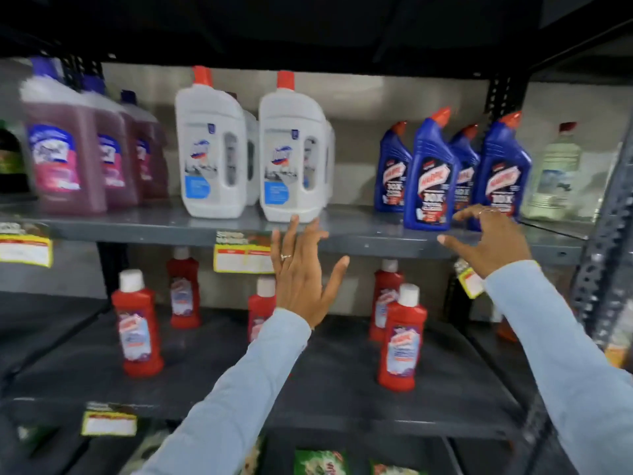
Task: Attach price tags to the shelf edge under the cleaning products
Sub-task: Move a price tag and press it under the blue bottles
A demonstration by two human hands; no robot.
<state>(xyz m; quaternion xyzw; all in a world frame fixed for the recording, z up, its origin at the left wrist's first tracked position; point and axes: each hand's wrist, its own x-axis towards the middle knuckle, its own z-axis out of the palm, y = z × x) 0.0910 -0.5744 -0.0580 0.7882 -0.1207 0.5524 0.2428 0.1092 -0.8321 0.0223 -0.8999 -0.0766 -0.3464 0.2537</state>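
The grey shelf edge (164,231) runs below white bottles (291,156), purple bottles (65,156) and blue toilet-cleaner bottles (431,180). A yellow price tag (239,258) hangs from the edge under the white bottles. My left hand (301,272) is open with fingers spread, its fingertips on the edge just right of that tag. My right hand (489,240) is open too, with its fingers by the base of the blue bottles. A small tilted price tag (470,282) shows below my right wrist, partly hidden by the sleeve. I cannot tell whether it is fixed to the edge.
Another yellow tag (24,249) hangs at the far left of the same edge, and one (108,422) on the lower shelf edge. Red bottles (400,337) stand on the lower shelf. A clear bottle (555,173) and a perforated metal upright (603,269) are at the right.
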